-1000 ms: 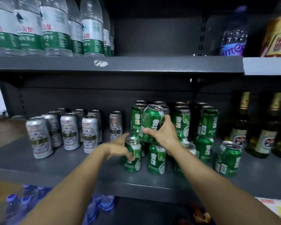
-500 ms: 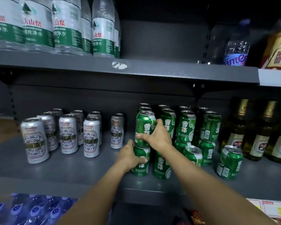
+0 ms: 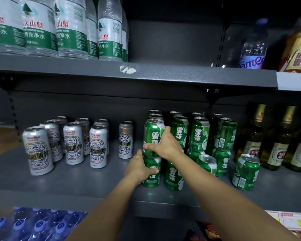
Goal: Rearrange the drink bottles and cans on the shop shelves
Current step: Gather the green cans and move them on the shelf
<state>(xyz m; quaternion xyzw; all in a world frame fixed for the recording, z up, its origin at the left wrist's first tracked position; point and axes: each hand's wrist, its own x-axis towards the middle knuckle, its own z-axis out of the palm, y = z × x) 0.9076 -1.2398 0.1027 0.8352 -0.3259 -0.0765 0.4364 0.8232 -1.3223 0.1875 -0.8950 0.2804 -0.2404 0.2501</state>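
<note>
Both hands hold stacked green cans on the middle shelf.

Nearest, below the shelf (image 3: 76, 192) edge, lies a pack of blue-capped bottles (image 3: 30, 225). On the shelf, the left hand (image 3: 139, 169) curls its fingers round the lower can (image 3: 152, 178), which stands upright at the front. The right hand (image 3: 165, 146) wraps its fingers round the upper can (image 3: 152, 134), which sits upright directly on top of the lower can. Just right stands a single front can (image 3: 174, 176); one can (image 3: 207, 164) beside it is tilted, and another tilted can (image 3: 246, 173) stands further right. Behind are more green cans (image 3: 198, 134), stacked two high. Silver cans (image 3: 97, 146) stand to the left, glass bottles (image 3: 276, 148) to the right. On the upper shelf (image 3: 181, 75) stand water bottles (image 3: 69, 28).
</note>
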